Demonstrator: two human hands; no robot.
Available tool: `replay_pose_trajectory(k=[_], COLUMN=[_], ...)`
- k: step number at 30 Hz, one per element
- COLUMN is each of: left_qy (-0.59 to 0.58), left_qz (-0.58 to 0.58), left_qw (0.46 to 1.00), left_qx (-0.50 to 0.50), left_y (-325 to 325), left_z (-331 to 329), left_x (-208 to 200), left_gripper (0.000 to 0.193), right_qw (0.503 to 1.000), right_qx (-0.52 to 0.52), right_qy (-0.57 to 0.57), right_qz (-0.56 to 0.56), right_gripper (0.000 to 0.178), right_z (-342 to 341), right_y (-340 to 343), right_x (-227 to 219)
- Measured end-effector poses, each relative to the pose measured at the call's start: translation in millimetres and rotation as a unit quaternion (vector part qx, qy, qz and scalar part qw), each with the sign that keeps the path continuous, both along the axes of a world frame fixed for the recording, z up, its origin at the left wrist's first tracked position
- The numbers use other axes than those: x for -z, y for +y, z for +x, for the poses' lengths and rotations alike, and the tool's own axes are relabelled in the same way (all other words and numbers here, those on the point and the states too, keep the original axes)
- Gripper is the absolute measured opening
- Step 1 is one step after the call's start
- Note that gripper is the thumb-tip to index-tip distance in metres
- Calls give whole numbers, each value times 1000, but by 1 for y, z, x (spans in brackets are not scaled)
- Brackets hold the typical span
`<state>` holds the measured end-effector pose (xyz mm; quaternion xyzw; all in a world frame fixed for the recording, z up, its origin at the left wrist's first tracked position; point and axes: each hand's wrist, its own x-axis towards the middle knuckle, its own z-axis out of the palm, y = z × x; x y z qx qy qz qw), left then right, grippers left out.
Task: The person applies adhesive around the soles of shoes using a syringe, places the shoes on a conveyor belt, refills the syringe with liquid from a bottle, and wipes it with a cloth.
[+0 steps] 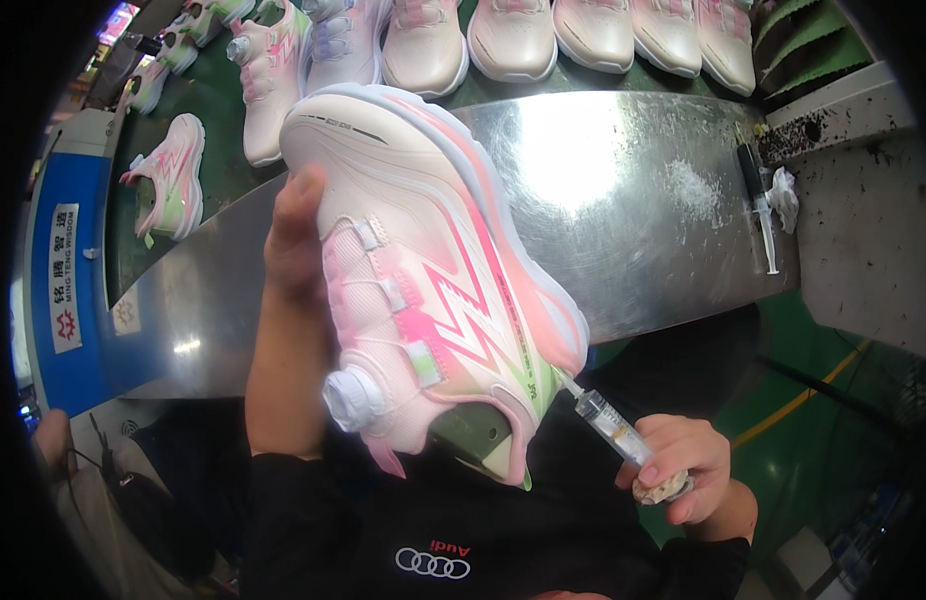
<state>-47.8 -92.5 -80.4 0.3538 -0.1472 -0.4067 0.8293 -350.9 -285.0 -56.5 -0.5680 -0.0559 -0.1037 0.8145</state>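
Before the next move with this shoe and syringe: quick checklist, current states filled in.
1. Shoe gripped by left hand near the toe: ok.
2. Syringe held in right hand: ok.
3. Syringe tip positioned at the heel: ok.
4. Tip actually touching the shoe: cannot tell.
5. Enough fluid left in syringe: cannot tell.
6. Second syringe set aside on the metal bench: ok.

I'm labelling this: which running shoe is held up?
The pale-pink mesh running shoe with a hot-pink zigzag, in the left hand. It alone has a clear plastic syringe at its heel; the other pastel shoes rest on the green surface.
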Motion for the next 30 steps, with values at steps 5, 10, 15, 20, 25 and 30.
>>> replay_pose_trajectory(k=[5,10,15,20,25,30], left_qy=[21,55,77,122,138,-342], left_qz=[3,83,101,200,263,362], left_qw=[1000,995,992,969,954,867], left_qx=[17,-17,-13,-73,-41,2], left_y=[-3,-2,3,24,34,99], left_z=[3,6,4,11,-13,-5], left_x=[3,6,2,14,-23,-8], left_gripper=[52,53,53,57,61,57], right_qw=[1000,999,999,997,994,990], right_qx=[9,20,21,36,43,65], right_qy=[-18,-26,-34,-32,-40,-37], right_qz=[-17,-14,-26,-63,-90,-123], right_gripper=[37,36,36,34,32,28], right_z=[-3,-6,-6,-5,4,12], right_y=[-2,-1,-1,-2,-2,4], right_x=[10,18,25,35,35,34])
